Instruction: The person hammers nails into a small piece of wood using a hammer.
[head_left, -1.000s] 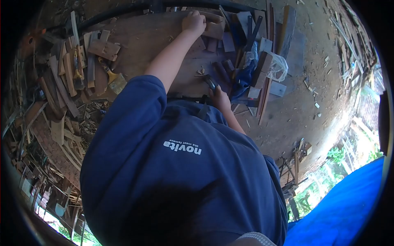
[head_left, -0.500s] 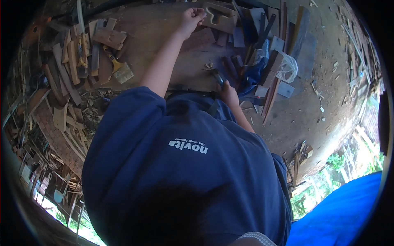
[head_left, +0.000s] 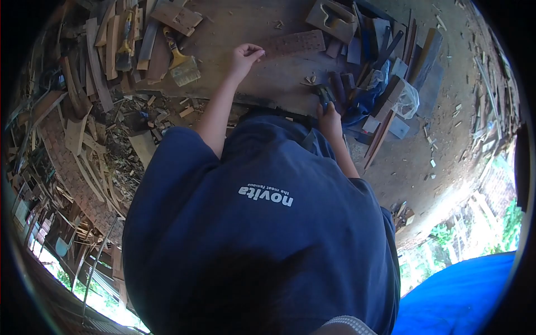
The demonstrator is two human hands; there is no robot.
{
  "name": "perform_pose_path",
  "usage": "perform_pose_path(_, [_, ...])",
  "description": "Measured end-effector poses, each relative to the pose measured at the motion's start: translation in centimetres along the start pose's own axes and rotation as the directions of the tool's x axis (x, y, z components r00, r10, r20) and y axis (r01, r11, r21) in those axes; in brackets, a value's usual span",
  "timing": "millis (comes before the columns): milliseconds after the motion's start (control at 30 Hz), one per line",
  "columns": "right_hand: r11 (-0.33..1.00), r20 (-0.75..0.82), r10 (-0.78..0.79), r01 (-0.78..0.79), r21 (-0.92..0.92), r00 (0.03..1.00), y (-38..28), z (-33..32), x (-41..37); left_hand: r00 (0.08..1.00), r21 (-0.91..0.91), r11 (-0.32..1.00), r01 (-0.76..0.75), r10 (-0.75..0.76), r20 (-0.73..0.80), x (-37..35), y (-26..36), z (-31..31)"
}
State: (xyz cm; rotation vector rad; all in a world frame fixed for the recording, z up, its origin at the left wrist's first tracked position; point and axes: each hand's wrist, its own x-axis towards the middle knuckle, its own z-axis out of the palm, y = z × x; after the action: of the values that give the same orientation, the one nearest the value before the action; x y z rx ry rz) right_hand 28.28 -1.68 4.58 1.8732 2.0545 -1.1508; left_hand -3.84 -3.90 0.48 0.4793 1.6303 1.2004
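Note:
My left hand (head_left: 244, 60) is raised, fingertips pinched together beside the left end of a flat reddish-brown board (head_left: 296, 44); whatever is between them is too small to make out. My right hand (head_left: 329, 116) is closed around a dark hand tool (head_left: 324, 95), whose type is unclear, close to my body. Small wood scraps (head_left: 309, 81) lie just beyond the tool. To its right are dark wooden pieces (head_left: 340, 86). A wooden block with a shaped cutout (head_left: 331, 21) sits farther back.
Two yellow-handled brushes (head_left: 185, 70) lie at the left among wooden strips (head_left: 96, 64). At the right are more strips, dark blue cloth (head_left: 360, 110) and a clear plastic bag (head_left: 407, 101). Shavings and offcuts cover the ground at left. A blue sheet (head_left: 458, 296) shows lower right.
My left hand has come back toward my body, from near the cutout block to the board's left end. The view has shifted, and my right hand still grips the dark tool.

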Motion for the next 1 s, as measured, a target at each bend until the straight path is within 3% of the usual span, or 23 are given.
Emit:
perform_pose_path(100, [1.0, 0.007, 0.014, -0.015, 0.027, 1.0, -1.0, -0.4, -0.4, 0.992, 0.066, 0.989, -0.128, 0.129, -0.003, 0.1, -2.0, 0.7])
perform_pose_path(233, [0.999, -0.002, 0.006, -0.006, 0.033, 1.0, -0.8, 0.0, -0.5, 0.99, 0.188, 0.974, -0.124, 0.135, -0.048, -0.7, -2.2, 2.1])
perform_pose_path(400, [1.0, -0.026, -0.001, 0.002, 0.031, 1.0, -1.3, -0.1, -0.7, 0.939, 0.28, 0.923, -0.264, 0.312, -0.145, -1.5, -2.1, 3.4])
perform_pose_path(833, [1.0, -0.043, -0.014, 0.015, 0.025, 0.999, -0.8, 0.2, -0.6, 0.92, 0.241, 0.922, -0.304, 0.35, -0.175, -0.8, -3.5, 4.2])
perform_pose_path(933, [1.0, -0.031, 0.002, -0.001, 0.025, 1.0, -0.8, 0.2, -0.6, 0.92, 0.27, 0.912, -0.308, 0.358, -0.16, -1.0, -3.7, 4.0])
perform_pose_path(1000, [1.0, -0.035, 0.001, 0.0, 0.017, 0.999, -0.8, 0.2, -0.6, 0.897, 0.381, 0.857, -0.349, 0.422, -0.129, -1.2, -3.9, 3.9])
